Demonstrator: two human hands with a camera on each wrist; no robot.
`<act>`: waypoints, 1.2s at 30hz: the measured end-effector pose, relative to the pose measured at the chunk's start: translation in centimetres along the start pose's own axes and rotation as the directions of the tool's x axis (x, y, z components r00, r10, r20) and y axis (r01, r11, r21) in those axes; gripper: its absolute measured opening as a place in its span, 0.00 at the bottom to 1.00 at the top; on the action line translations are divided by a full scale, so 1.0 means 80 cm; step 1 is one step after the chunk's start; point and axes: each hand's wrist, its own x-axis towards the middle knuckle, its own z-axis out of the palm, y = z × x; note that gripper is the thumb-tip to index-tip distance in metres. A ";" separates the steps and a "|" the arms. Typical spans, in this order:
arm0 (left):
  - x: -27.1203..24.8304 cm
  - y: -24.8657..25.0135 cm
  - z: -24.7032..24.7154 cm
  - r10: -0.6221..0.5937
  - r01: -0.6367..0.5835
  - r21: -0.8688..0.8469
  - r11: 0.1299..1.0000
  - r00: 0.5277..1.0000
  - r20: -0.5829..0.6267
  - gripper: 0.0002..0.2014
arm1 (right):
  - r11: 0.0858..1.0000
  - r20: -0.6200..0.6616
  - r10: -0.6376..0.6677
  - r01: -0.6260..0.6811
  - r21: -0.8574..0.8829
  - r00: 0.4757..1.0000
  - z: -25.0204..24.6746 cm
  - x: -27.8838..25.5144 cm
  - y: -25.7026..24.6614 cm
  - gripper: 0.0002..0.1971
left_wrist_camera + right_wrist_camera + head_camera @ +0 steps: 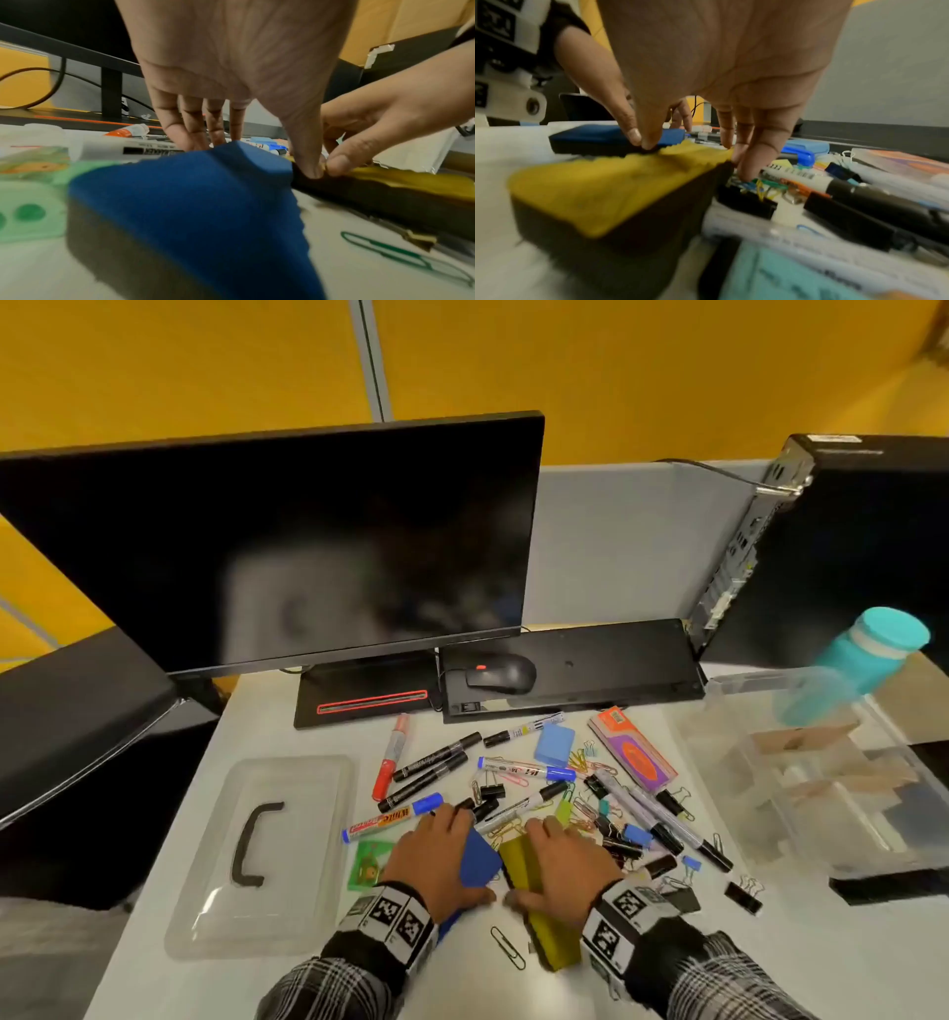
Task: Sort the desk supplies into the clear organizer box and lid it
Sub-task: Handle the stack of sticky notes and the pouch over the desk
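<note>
My left hand [447, 855] grips a blue board eraser [481, 862] on the desk, fingers over its far end [205, 134] and thumb at its right edge. My right hand [544, 860] grips a yellow board eraser [549, 937] beside it, thumb on the left side and fingers [746, 166] at the far end. The two thumbs meet between the erasers. The blue eraser [195, 203] fills the left wrist view, and the yellow eraser [608, 192] fills the right wrist view. The clear organizer box [801, 814] stands at the right and its clear lid [287, 814] with a black handle lies at the left.
Markers [436, 762], binder clips [742, 896], paper clips [508, 947] and an orange box [634, 752] are scattered ahead and to the right. A green packet [367, 862] lies left of my left hand. Monitor [287, 546], keyboard [590, 670], mouse [500, 672], PC tower [847, 546] and teal bottle [862, 665] line the back.
</note>
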 end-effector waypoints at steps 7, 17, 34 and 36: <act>0.003 -0.015 -0.007 0.015 -0.019 -0.179 0.984 1.000 -0.022 0.39 | 0.985 -0.022 0.038 -0.033 0.170 0.999 -0.011 -0.001 0.001 0.41; 0.007 -0.061 -0.067 -0.059 -0.036 -0.833 0.552 0.995 -0.082 0.25 | 0.495 -0.186 0.152 0.088 0.864 0.971 -0.045 -0.023 0.036 0.17; 0.031 -0.051 -0.096 -0.108 0.047 -0.999 0.016 0.993 0.045 0.15 | 0.739 -0.424 0.003 0.283 0.611 0.906 -0.065 -0.027 -0.002 0.26; 0.034 -0.042 -0.097 -0.091 0.049 -0.998 -0.034 0.994 0.052 0.18 | 0.822 -0.424 -0.141 0.344 0.453 0.895 -0.070 -0.026 -0.014 0.31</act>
